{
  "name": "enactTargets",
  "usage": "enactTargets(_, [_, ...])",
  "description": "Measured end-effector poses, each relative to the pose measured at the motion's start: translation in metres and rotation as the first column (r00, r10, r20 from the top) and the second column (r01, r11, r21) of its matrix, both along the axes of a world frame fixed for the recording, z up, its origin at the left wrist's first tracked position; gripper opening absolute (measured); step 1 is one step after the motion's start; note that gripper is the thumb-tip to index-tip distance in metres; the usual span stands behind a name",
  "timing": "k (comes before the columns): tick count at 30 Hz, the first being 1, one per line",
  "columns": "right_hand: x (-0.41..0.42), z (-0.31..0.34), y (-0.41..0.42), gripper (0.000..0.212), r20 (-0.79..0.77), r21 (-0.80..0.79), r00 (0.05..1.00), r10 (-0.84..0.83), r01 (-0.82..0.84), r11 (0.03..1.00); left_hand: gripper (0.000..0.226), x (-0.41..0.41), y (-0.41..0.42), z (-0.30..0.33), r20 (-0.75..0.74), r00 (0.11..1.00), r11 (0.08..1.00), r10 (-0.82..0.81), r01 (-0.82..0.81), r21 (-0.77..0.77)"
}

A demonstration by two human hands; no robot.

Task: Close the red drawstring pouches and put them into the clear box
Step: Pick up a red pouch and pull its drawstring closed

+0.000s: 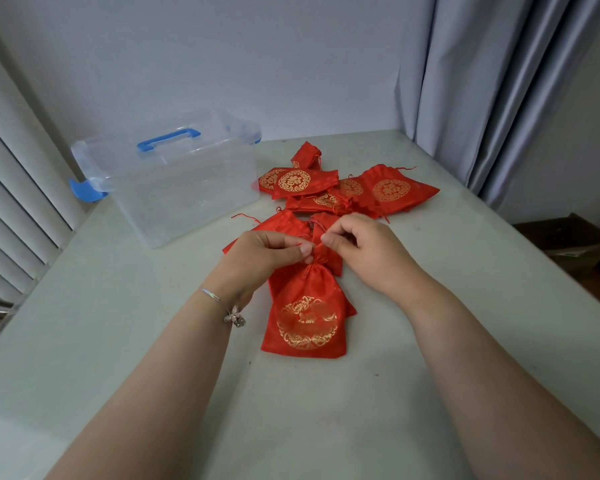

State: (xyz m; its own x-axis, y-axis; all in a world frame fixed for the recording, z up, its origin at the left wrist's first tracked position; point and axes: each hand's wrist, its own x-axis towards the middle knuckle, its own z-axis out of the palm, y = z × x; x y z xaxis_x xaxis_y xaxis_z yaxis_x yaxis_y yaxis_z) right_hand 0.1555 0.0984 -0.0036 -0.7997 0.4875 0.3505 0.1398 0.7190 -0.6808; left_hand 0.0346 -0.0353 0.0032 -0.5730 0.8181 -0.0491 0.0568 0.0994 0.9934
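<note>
Red pouch [305, 313] lying flat on counter [153, 341], gathered neck being held between both grips. Left hand [264, 258] and right hand [364, 251] each pinching drawstring at neck, fingers curled, forearms converging. Clear box [184, 181] standing well apart, far left.

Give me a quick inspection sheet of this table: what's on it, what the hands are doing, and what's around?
Surface: pale table, a few small dark specks.
Job's things: near pouch, neck gathered, flat on the table; more red pouches piled behind it; clear box, lid with blue handle on, no pouches visible inside.
Clutter: nothing seen.
Grippers: left hand and right hand each pinch at the near pouch's neck with curled fingers; bracelet on the left wrist.
Cables: nothing seen; only the pouches' red strings.
Surroundings: grey curtain at right, slatted blind at left, cardboard box beyond the table's right edge.
</note>
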Motion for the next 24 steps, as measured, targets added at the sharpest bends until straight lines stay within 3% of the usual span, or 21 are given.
enactTargets(4, [0.002,0.009,-0.010,0.012,-0.094,0.063,0.993,0.070,-0.064,0.996,0.003,-0.003,-0.004,0.007,0.064,0.998,0.997,0.028,-0.024,-0.067])
enactTargets(7, [0.005,0.011,-0.012,0.010,0.025,0.041,0.989,0.144,-0.145,0.989,0.009,-0.004,-0.006,0.008,0.121,0.992,0.996,0.039,-0.029,-0.080])
enactTargets(10, [0.005,0.009,-0.006,0.009,0.134,-0.002,0.975,0.176,-0.178,0.984,0.012,-0.003,-0.004,0.005,0.086,0.995,0.995,0.049,-0.042,-0.086])
enactTargets(14, [0.006,0.011,-0.002,0.020,-0.095,-0.079,0.981,0.172,-0.179,0.981,0.015,-0.001,-0.003,0.005,0.060,0.998,0.999,0.001,0.001,-0.033])
enactTargets(16, [0.005,0.008,-0.003,0.026,0.017,-0.148,0.971,0.237,-0.232,0.961,0.016,0.000,-0.003,0.004,0.071,0.997,1.000,-0.019,0.019,0.014])
enactTargets(18, [0.002,0.003,-0.005,0.018,0.118,-0.206,0.966,0.229,-0.202,0.958,0.014,0.002,-0.003,0.005,0.024,1.000,0.999,-0.014,0.013,0.043])
enactTargets(24, [0.002,0.005,-0.003,0.012,0.090,-0.279,0.989,0.115,-0.086,0.957,0.008,0.007,-0.001,0.007,-0.261,0.961,0.996,0.086,-0.080,0.037])
